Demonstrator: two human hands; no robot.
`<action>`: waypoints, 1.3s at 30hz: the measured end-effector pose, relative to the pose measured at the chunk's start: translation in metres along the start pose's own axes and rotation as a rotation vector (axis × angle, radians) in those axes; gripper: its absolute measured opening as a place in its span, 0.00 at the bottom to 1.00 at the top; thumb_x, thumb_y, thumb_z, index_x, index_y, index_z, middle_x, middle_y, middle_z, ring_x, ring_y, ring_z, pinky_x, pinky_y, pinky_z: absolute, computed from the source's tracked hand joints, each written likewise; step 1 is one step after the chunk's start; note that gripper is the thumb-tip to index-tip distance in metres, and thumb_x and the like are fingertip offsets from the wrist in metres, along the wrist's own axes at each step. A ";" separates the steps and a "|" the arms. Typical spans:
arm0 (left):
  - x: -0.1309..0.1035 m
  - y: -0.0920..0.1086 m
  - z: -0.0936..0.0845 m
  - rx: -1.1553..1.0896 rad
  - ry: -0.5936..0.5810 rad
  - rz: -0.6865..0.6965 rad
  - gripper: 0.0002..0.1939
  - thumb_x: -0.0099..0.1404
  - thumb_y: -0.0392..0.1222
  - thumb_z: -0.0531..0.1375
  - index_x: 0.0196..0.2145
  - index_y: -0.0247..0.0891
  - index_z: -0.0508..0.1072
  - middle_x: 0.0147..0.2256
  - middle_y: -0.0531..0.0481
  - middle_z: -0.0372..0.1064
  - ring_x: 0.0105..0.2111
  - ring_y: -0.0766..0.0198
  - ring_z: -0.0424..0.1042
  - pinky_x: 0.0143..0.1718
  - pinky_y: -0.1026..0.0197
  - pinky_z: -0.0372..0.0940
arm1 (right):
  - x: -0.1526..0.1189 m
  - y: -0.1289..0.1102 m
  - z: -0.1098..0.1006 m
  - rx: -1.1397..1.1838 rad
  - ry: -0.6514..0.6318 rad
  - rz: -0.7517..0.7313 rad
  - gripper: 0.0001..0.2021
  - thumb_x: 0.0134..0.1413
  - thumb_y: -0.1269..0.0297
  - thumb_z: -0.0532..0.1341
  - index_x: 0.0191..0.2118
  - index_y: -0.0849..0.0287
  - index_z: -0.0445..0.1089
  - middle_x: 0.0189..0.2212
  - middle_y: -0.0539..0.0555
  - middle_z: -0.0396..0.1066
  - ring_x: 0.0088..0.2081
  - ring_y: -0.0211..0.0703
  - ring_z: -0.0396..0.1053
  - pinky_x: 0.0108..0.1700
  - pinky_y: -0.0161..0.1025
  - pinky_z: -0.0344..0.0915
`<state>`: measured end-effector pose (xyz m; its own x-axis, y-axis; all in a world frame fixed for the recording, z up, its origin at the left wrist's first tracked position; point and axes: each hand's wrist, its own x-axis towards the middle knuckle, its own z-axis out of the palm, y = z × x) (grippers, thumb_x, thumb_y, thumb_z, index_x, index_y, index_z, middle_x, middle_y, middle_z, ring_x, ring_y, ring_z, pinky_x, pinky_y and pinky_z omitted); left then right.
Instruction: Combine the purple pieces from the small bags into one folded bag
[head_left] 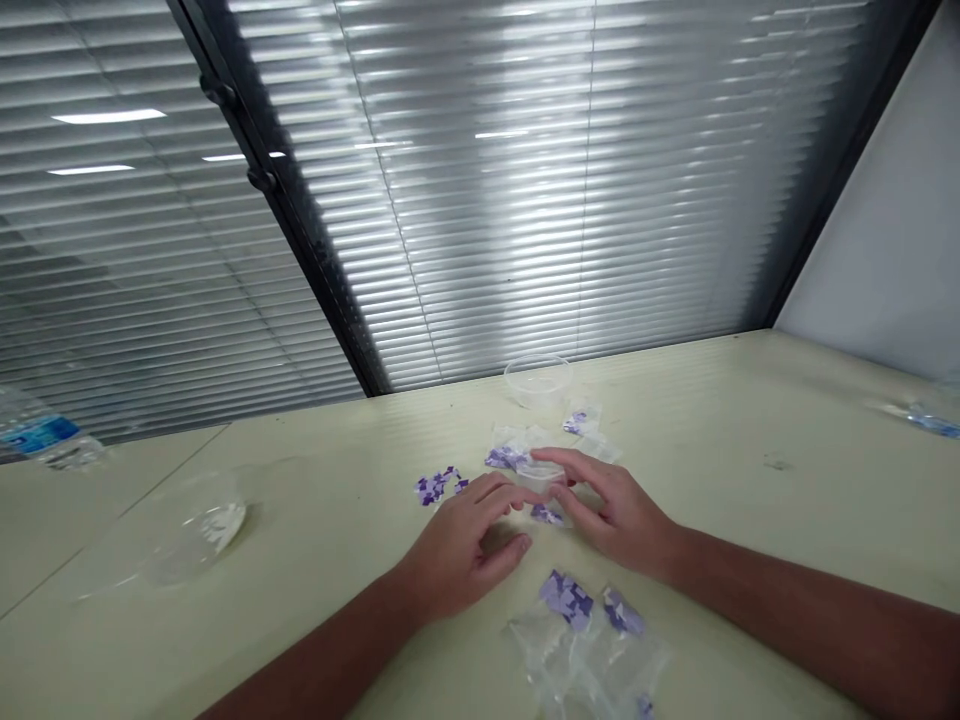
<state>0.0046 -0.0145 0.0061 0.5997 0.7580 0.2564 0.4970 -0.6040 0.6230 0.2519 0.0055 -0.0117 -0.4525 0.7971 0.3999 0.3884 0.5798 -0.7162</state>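
Note:
My left hand (472, 548) lies low over the table, fingers stretched forward and thumb apart. Its index fingertip reaches the front of a small clear plastic cup (541, 478). My right hand (611, 505) comes from the right, with its index finger behind the cup's rim and its thumb in front; the grip is partly hidden. Purple-and-white paper bits (441, 486) lie in a loose pile left of the cup. More purple bits (547, 514) show just in front of it. Clear bags with purple bits (506, 457) lie behind the cup.
Nearer me are crumpled clear bags (585, 655) with purple pieces (567, 598). A clear round tub (538, 378) stands by the blinds (487, 200). On the left are a clear plastic piece (199, 530) and a blue-labelled bottle (45, 435). Another bottle (934, 420) lies far right.

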 end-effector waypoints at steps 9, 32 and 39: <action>-0.001 -0.001 -0.001 -0.015 -0.022 0.040 0.10 0.67 0.39 0.62 0.46 0.43 0.73 0.47 0.47 0.69 0.46 0.59 0.69 0.46 0.58 0.64 | 0.009 0.013 0.000 -0.193 0.305 0.220 0.09 0.65 0.60 0.58 0.45 0.52 0.73 0.37 0.53 0.74 0.43 0.50 0.70 0.47 0.49 0.66; 0.001 0.004 -0.003 -0.020 -0.163 0.127 0.23 0.55 0.39 0.72 0.47 0.45 0.74 0.48 0.50 0.70 0.50 0.56 0.67 0.58 0.52 0.56 | 0.009 -0.002 -0.002 -0.029 0.030 -0.130 0.06 0.66 0.71 0.59 0.43 0.54 0.73 0.40 0.53 0.71 0.46 0.45 0.67 0.49 0.45 0.63; 0.001 -0.008 0.005 0.016 -0.002 0.234 0.18 0.56 0.22 0.61 0.40 0.42 0.76 0.41 0.52 0.71 0.45 0.61 0.69 0.52 0.56 0.60 | 0.008 -0.003 -0.002 -0.034 -0.081 -0.166 0.09 0.62 0.69 0.63 0.47 0.54 0.72 0.44 0.53 0.71 0.48 0.46 0.67 0.51 0.46 0.62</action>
<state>0.0043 -0.0096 -0.0025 0.7013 0.5961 0.3909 0.3538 -0.7671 0.5351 0.2495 0.0104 -0.0054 -0.5754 0.6747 0.4622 0.3293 0.7084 -0.6243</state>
